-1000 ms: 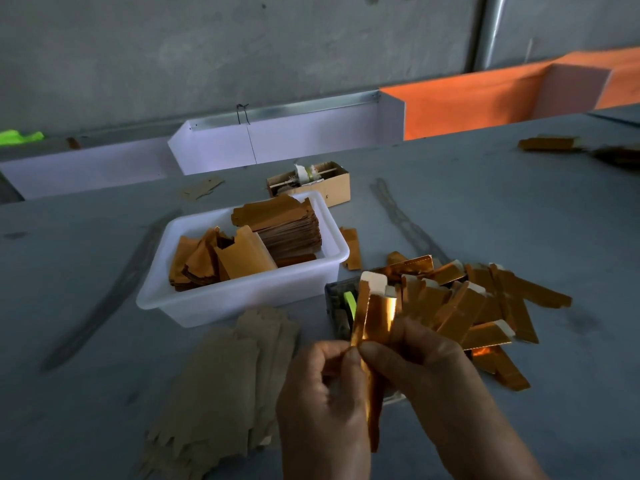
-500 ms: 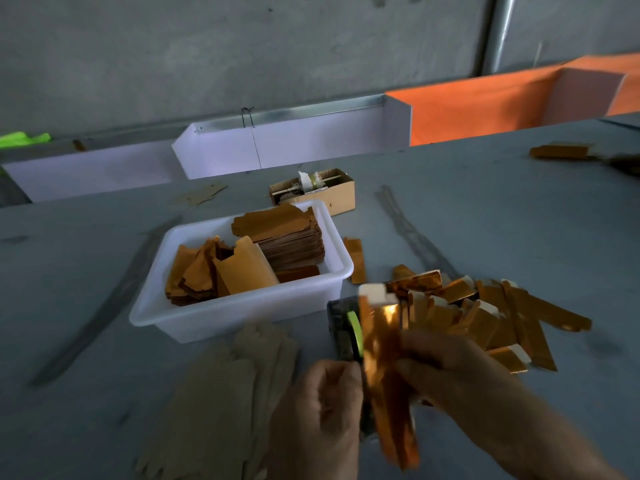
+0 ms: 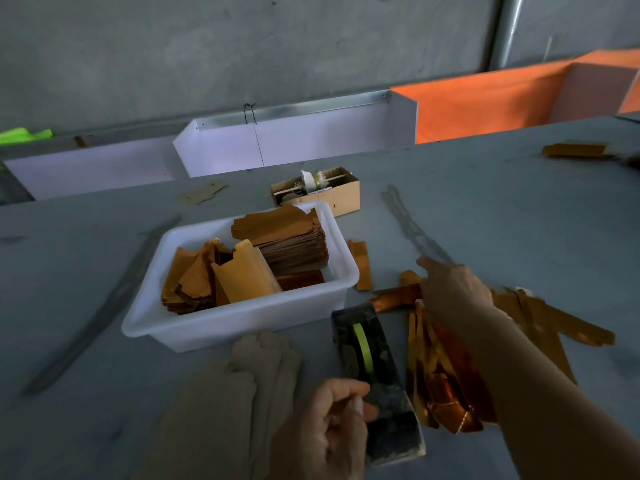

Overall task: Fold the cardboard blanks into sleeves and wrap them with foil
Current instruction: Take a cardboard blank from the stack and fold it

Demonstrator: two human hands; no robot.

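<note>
My right hand point(image 3: 453, 289) no longer holds the shiny orange foil-wrapped sleeve; fingers spread flat, it rests on the pile of finished sleeves point(image 3: 446, 368) at the right. My left hand point(image 3: 325, 431) hangs loosely curled, empty, near the stack of plain brown cardboard blanks point(image 3: 221, 403) on the grey surface point(image 3: 502, 220). That sleeve looks done; next comes a blank.

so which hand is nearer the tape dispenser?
Left. The left hand sits at the tape dispenser's near end, apparently touching it; the right hand reaches past it over the foil-wrapped sleeves.
</note>
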